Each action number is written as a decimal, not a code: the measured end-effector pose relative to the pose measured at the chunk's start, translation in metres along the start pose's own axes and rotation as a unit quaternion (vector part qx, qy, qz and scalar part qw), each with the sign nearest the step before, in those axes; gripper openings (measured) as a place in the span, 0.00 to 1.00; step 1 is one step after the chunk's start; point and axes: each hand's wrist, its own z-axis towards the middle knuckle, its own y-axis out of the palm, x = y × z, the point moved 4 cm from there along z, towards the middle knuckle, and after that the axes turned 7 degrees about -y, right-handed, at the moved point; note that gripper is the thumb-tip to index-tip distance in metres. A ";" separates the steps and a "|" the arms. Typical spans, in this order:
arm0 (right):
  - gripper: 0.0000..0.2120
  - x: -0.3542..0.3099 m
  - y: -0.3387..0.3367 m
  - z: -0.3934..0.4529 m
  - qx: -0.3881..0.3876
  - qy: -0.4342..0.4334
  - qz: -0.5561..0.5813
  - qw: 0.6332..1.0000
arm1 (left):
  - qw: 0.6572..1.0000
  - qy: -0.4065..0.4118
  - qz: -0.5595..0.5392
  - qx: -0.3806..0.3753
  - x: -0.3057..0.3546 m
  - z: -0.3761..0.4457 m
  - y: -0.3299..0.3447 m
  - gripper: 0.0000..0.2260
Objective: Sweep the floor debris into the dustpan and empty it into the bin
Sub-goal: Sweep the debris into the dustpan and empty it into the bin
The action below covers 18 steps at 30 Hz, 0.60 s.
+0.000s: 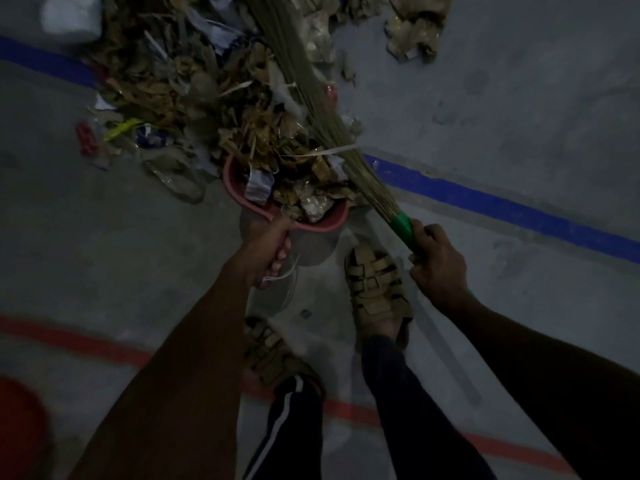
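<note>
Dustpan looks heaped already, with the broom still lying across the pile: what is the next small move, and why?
Probably lift and carry it off to empty. The pink dustpan, held by the left hand, is piled to its rim with debris. The broom in the right hand would likely only push more litter over the edge.

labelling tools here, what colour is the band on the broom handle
Green, on the grass broom's plastic handle band, head view.

Dustpan [232,174] floor buried under debris [194,81]; its handle hidden in the left hand [268,252]. Broom [304,81] bristles and pile cut off at top edge — red object [17,420] cropped lower left, unidentifiable.
</note>
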 end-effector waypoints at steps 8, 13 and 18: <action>0.29 -0.049 -0.064 -0.054 0.060 0.011 0.001 0.998 | 1.000 0.011 -0.017 0.019 0.007 -0.103 -0.016 0.16; 0.30 -0.125 -0.121 -0.093 0.087 0.015 0.015 0.996 | 0.998 0.025 -0.045 0.039 0.015 -0.186 -0.045 0.12; 0.30 -0.209 -0.201 -0.135 0.090 -0.016 0.039 0.995 | 0.992 0.025 -0.101 0.068 0.010 -0.291 -0.093 0.17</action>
